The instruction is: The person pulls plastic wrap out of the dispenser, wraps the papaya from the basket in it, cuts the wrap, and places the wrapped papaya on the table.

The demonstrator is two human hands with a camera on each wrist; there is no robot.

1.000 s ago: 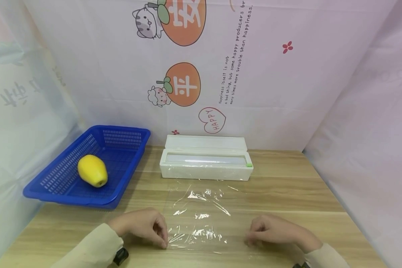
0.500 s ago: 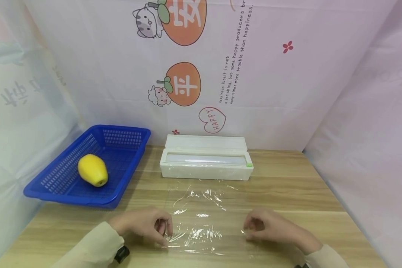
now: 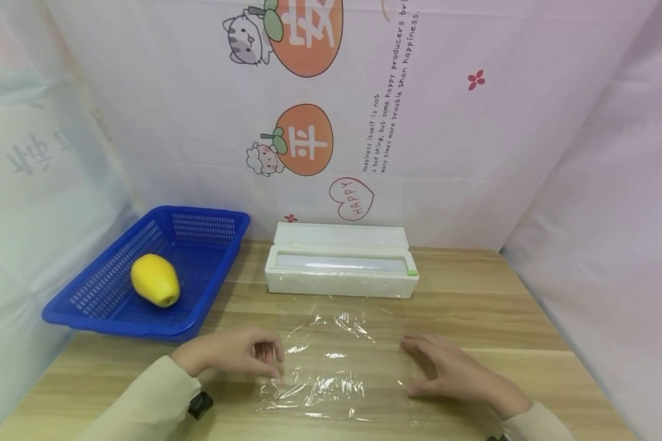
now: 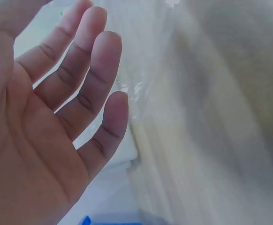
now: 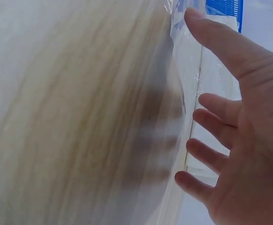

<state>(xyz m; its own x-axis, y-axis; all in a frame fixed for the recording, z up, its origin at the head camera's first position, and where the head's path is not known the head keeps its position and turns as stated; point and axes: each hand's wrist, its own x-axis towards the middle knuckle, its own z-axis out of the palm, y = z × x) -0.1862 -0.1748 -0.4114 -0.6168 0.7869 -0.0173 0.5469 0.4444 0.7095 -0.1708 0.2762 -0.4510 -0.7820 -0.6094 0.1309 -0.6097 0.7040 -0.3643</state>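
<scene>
A sheet of clear cling film point(image 3: 331, 358) lies over the wooden table, running forward from a white cling film box point(image 3: 339, 283) whose lid point(image 3: 341, 235) is raised. At the film's left edge is my left hand point(image 3: 234, 352), its fingers loosely bent and parted. The left wrist view shows that palm and fingers point(image 4: 103, 61) holding nothing. My right hand point(image 3: 452, 370) hovers by the film's right edge with thumb and fingers spread. In the right wrist view its fingers point(image 5: 207, 157) are spread beside the film's wrinkled edge, with nothing in the grasp.
A blue plastic basket point(image 3: 220, 269) stands at the left, holding a yellow oval fruit point(image 3: 155, 280). A white printed cloth point(image 3: 447, 153) hangs behind the table point(image 3: 485, 306), with white sheeting at both sides.
Both hands have gone from curled fingers at the film's near corners to loosened, parted fingers. The left hand has shifted slightly away from me, and the right hand's fingers have straightened.
</scene>
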